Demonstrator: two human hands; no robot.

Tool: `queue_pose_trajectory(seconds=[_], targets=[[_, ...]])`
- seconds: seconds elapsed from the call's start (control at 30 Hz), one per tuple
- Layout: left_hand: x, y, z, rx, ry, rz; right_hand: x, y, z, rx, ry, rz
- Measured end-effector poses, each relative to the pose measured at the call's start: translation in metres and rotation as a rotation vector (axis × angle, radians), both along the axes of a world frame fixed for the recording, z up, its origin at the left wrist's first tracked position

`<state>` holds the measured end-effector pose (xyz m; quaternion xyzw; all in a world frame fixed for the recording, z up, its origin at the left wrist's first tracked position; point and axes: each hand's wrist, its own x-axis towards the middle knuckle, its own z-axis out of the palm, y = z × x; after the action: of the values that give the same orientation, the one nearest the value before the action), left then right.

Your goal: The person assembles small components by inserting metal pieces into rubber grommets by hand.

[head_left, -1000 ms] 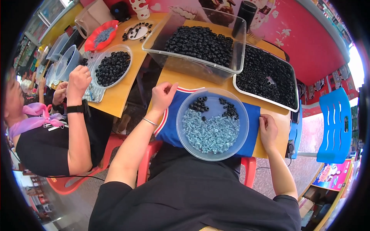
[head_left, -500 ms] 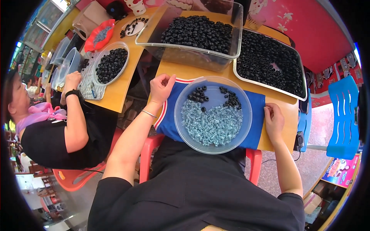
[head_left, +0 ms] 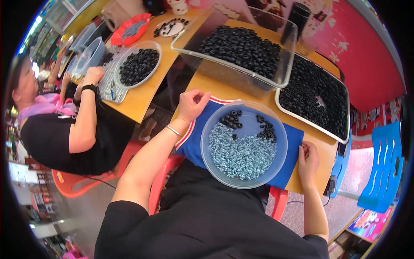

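Observation:
A blue cloth (head_left: 295,137) with a red-and-white striped edge lies on my table. On it, overlapping its front part, rests a round clear plastic tub (head_left: 281,162). Many small, shiny pale-blue pieces (head_left: 241,155) fill its near part, with two small groups of black ring-shaped parts (head_left: 231,119) behind them. My left hand (head_left: 192,105) is closed, thumb and fingers pinched at the cloth's far left corner. On the other side my right hand (head_left: 308,162) has its fingers curled together at the cloth's right edge. Neither hand touches the tub.
Behind the tub stand a large clear bin (head_left: 286,82) of black parts and a white-rimmed tray (head_left: 280,103) of similar parts. A person (head_left: 82,134) works at the left table, beside a round tub of black parts (head_left: 139,67) and a red dish (head_left: 144,19). A blue chair (head_left: 381,168) stands right.
The view has shifted, so the table, tub and cloth appear lower and slightly tilted. Both hands stay at the cloth's edges, with the tub's contents looking the same.

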<state>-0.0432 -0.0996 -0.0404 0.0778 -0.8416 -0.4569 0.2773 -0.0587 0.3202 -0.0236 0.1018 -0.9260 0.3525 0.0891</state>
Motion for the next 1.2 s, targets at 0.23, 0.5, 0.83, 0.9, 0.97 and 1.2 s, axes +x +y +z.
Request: queue_pose_trajectory(seconds=[0.23,0.5,0.83,0.9,0.97,1.2], targets=[[0.001,0.003,0.005,-0.005,-0.024,0.011,0.002,-0.005,0.002,-0.058,-0.036,-0.021],[0.003,0.002,0.007,0.039,-0.058,-0.012,-0.002,-0.002,-0.001,0.023,-0.018,0.033],[0.005,-0.004,0.005,-0.023,-0.026,-0.023,-0.004,0.003,-0.008,0.042,0.001,0.027],[0.006,-0.001,0.008,0.019,-0.043,-0.055,-0.001,0.004,-0.008,0.035,-0.019,-0.003],[0.008,-0.001,0.009,0.010,-0.040,-0.069,0.002,-0.002,-0.003,0.036,0.000,0.005],[-0.001,0.005,0.002,0.083,-0.003,-0.082,0.000,-0.002,-0.003,0.067,0.001,-0.020]])
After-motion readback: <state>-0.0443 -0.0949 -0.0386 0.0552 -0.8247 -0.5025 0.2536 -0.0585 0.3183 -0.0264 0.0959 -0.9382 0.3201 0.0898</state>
